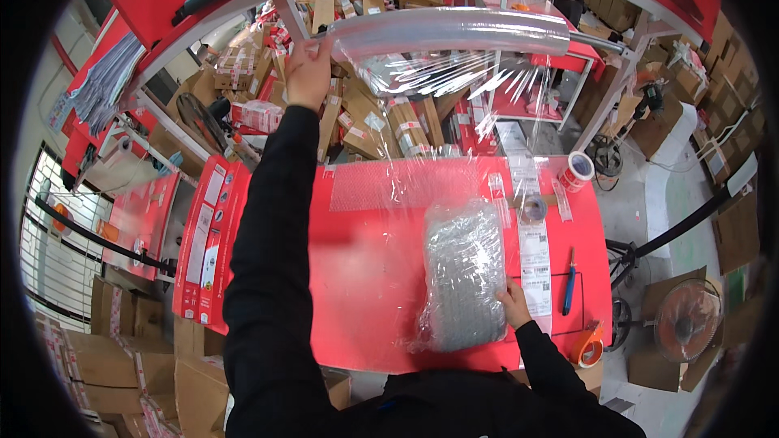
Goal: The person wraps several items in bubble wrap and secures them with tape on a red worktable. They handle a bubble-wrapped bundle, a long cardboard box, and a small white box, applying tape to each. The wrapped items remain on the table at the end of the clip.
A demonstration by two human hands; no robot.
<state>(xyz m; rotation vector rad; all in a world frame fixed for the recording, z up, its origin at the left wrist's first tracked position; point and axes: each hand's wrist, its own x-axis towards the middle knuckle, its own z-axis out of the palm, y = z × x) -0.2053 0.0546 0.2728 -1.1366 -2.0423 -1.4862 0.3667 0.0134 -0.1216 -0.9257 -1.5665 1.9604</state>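
My raised left hand point(309, 75) is closed at the left end of a clear stretch film roll point(454, 31), which hangs on a bar above the table. From the roll a creased sheet of film point(487, 85) comes down toward the red table point(365, 308). A grey package point(466, 280), wrapped in shiny clear film, lies flat near the table's front edge. On its lower right edge rests my right hand point(514, 305), its fingers closed against the film. A sheet of bubble wrap point(406, 184) lies behind the package.
Right of the package are a strip of labels point(535, 268), a tape roll point(533, 209), a larger tape roll point(577, 169), a blue-handled screwdriver point(569, 288) and an orange tape dispenser point(587, 347). Cartons point(357, 122) pile up behind the table. A fan point(687, 320) stands at right.
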